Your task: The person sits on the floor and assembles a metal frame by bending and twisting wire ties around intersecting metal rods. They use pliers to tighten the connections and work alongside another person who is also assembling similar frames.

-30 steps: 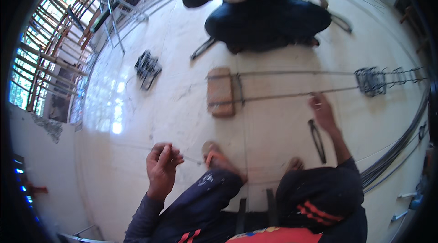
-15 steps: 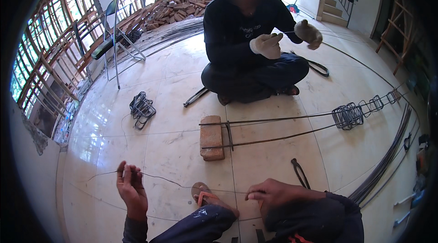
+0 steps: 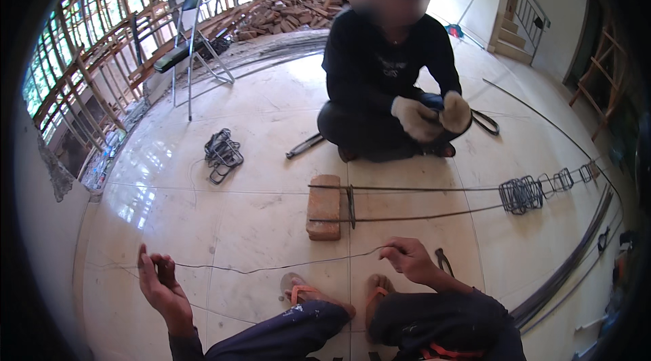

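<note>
A thin, slightly wavy wire (image 3: 258, 271) runs between my hands above the floor. At the left, my left hand (image 3: 163, 290) pinches it, and a loose end trails past the fingers. My right hand (image 3: 412, 263) grips the other end between thumb and fingers. Beyond the wire, a brick (image 3: 324, 215) props the ends of two long steel rods (image 3: 427, 216), with one rectangular steel stirrup (image 3: 351, 206) around them beside it. Farther right, several stirrups (image 3: 521, 195) are bunched on the rods. Pincers (image 3: 443, 263) lie behind my right wrist.
A co-worker in gloves (image 3: 417, 119) sits cross-legged opposite, with a long-handled tool (image 3: 305, 146) alongside. A heap of stirrups (image 3: 222, 156) lies on the left floor, a folding chair (image 3: 183, 56) behind it. A bundle of rods (image 3: 566, 273) lies at right. Broken bricks (image 3: 285, 18) are piled at the back.
My hands have moved apart, the left one to the left and lower, the right one forward; the wire between them is longer. The co-worker's gloved hands have dropped toward the lap.
</note>
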`<state>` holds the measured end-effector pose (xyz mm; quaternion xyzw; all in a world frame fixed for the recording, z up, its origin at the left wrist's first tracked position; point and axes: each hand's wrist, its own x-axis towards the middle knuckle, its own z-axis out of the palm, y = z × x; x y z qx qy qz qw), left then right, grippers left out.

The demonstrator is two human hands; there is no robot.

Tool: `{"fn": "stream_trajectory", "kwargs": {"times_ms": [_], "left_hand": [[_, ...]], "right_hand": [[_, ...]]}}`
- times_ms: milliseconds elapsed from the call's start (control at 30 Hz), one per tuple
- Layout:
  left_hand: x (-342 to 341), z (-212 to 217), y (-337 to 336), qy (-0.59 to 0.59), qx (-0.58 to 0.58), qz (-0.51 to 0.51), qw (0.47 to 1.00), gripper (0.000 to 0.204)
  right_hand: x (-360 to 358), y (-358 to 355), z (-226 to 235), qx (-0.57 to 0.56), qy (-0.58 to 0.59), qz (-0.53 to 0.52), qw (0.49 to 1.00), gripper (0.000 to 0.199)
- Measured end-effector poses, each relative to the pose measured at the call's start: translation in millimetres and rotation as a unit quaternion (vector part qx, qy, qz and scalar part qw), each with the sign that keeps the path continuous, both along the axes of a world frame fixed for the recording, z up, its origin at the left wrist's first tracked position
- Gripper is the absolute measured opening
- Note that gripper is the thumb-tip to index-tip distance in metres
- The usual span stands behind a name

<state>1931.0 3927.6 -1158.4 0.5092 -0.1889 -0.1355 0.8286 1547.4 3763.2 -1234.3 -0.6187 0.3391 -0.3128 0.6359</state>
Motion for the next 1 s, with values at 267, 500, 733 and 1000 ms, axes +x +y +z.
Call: {"fn": "stream_trajectory", "kwargs": {"times_ms": [267, 500, 733, 1000], "left_hand": [[-42.1, -27.2, 7.3, 0.197, 0.072, -0.144, 0.967, 0.028], [-89.5, -46.6, -34.4, 0.324, 0.163, -0.337, 0.869, 0.026], [-92.9, -60.4, -65.0, 0.302, 0.272, -0.402, 0.821, 0.020], [-62.4, -56.6, -88.5, 0.166, 0.175, -0.282, 0.929, 0.028]], "right_hand": [[-7.1, -50.0, 30.3, 0.010, -0.387, -0.164, 0.908, 0.023], [-33.3, -70.6, 84.4, -0.022, -0.490, -0.381, 0.784, 0.025], [-91.3, -64.5, 89.9, -0.007, -0.463, -0.190, 0.866, 0.027], [-83.1, -49.4, 70.6, -0.307, 0.359, 0.079, 0.878, 0.013]]}}
